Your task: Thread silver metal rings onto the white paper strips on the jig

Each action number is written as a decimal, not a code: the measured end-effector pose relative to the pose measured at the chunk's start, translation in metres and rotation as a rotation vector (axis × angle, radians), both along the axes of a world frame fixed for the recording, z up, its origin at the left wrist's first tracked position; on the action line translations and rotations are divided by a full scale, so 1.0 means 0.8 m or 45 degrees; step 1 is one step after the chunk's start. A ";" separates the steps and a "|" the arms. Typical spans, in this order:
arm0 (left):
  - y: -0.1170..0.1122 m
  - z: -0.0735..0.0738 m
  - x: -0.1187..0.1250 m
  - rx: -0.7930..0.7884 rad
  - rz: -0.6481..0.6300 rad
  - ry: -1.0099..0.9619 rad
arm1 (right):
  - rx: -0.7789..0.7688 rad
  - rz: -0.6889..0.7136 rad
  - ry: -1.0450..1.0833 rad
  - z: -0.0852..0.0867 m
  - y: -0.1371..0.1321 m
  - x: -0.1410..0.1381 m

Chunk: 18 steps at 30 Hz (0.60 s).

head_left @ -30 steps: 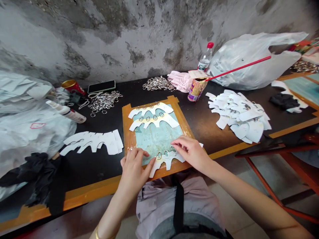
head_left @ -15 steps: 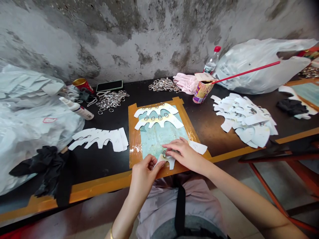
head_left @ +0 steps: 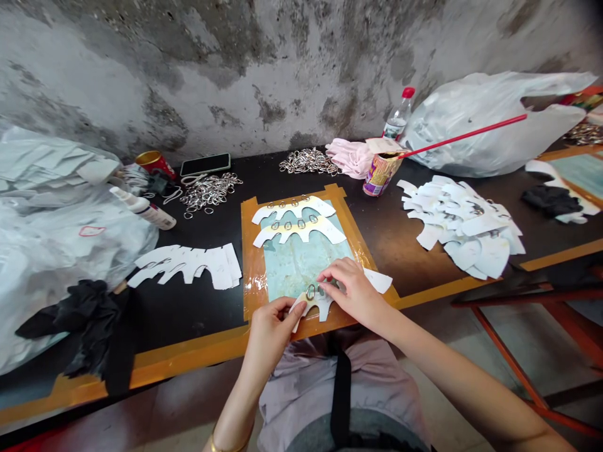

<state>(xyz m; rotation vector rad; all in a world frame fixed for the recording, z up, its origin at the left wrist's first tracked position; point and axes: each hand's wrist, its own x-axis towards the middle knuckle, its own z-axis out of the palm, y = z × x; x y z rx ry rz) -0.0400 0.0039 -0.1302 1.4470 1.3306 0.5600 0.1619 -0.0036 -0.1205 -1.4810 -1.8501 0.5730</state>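
Note:
Low on the work board, a white curved cutout piece (head_left: pixel 324 311) with notches in its lower edge lies in front of me. My left hand (head_left: pixel 277 317) pinches its left end, thumb on top. Just above that thumb, a metal ring (head_left: pixel 310 291) sits on the piece's yellowish upper edge. My right hand (head_left: pixel 346 285) is over the middle of the piece, thumb and fingers bent together close to the ring. Whatever those fingertips hold is hidden. Farther up the board, two similar white pieces (head_left: pixel 301 232) carry several metal rings along their upper edges.
The light-blue board (head_left: pixel 287 267) has brown tape edges. Stacked white pieces (head_left: pixel 188 265) lie left, a larger heap (head_left: pixel 464 226) right. Behind are ring piles (head_left: pixel 210 191), a phone (head_left: pixel 206 164), a paper cup (head_left: pixel 379 174) with a red stick, a bottle (head_left: pixel 398 119) and plastic bags (head_left: pixel 490 125).
My right fingers have drawn slightly right, off the ring, which now shows more fully. My left hand keeps its pinch on the white piece, its thumb slightly farther left.

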 end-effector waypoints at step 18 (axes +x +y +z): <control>-0.004 0.012 0.015 -0.306 0.153 -0.512 | 0.072 -0.009 -0.089 0.000 -0.007 -0.014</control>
